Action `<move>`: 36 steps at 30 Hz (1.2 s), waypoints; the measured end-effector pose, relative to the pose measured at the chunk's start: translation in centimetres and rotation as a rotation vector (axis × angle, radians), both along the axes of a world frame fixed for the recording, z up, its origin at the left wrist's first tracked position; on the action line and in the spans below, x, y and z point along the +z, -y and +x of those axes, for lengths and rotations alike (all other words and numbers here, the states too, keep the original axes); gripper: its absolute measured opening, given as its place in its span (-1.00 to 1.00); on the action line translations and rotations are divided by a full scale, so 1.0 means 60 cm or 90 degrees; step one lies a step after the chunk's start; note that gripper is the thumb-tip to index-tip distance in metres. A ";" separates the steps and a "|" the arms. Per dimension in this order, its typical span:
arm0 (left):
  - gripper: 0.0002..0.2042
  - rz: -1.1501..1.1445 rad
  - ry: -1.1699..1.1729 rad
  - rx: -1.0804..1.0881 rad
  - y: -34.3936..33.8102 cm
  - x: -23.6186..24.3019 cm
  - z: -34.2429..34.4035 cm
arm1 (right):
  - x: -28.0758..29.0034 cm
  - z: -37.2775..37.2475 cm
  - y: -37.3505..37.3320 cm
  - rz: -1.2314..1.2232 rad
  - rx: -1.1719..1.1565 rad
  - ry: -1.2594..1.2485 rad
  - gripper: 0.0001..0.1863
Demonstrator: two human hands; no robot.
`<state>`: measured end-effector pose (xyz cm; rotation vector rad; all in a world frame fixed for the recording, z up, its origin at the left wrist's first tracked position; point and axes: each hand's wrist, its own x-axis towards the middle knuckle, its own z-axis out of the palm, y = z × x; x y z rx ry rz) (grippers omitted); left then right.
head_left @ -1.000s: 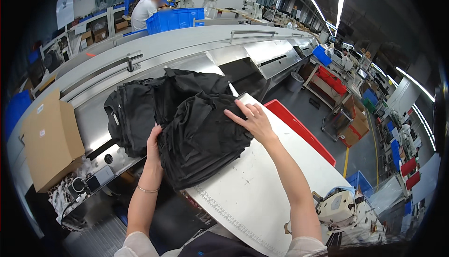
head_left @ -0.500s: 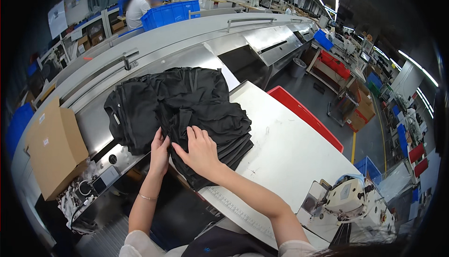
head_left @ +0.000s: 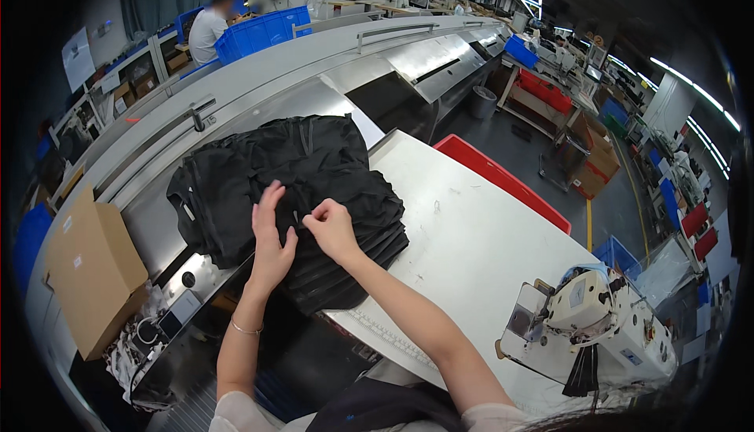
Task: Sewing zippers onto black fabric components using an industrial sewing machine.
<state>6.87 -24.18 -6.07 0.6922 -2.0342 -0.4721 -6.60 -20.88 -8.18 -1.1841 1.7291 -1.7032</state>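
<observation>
A large pile of black fabric pieces [head_left: 361,204], creased and layered, lies across the steel ledge [head_left: 141,228] and the white work table [head_left: 448,259]. My left hand [head_left: 270,239] is over the front middle of the pile, fingers stretched and apart. Just right of it, my right hand [head_left: 330,226] has its fingers curled in a pinch on the black fabric. Fabric hides part of the table's left end. A white sewing machine [head_left: 581,298] stands at my right.
A cardboard box [head_left: 94,267] leans at the left beside a small device and cables. A red tray [head_left: 503,181] and blue crate [head_left: 616,255] are beyond the table. A co-worker [head_left: 206,31] sits at a blue bin [head_left: 263,31]. A grey waste bin [head_left: 481,102] stands on the floor.
My right hand came in from the pile's right side and its fingers have curled into a pinch. My left hand let go of the pile's edge and rose higher, fingers now spread.
</observation>
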 end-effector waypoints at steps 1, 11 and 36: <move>-0.41 0.022 0.108 -0.106 0.003 -0.003 0.005 | -0.002 -0.013 -0.010 -0.036 0.013 0.117 -0.88; -0.63 -0.126 0.426 -0.108 0.032 -0.023 -0.001 | 0.231 -0.292 -0.327 -0.634 -0.317 0.194 -0.90; -0.73 -0.355 0.507 -0.649 -0.550 -0.074 -0.243 | -0.089 0.077 -0.609 0.156 -0.026 -0.810 -0.64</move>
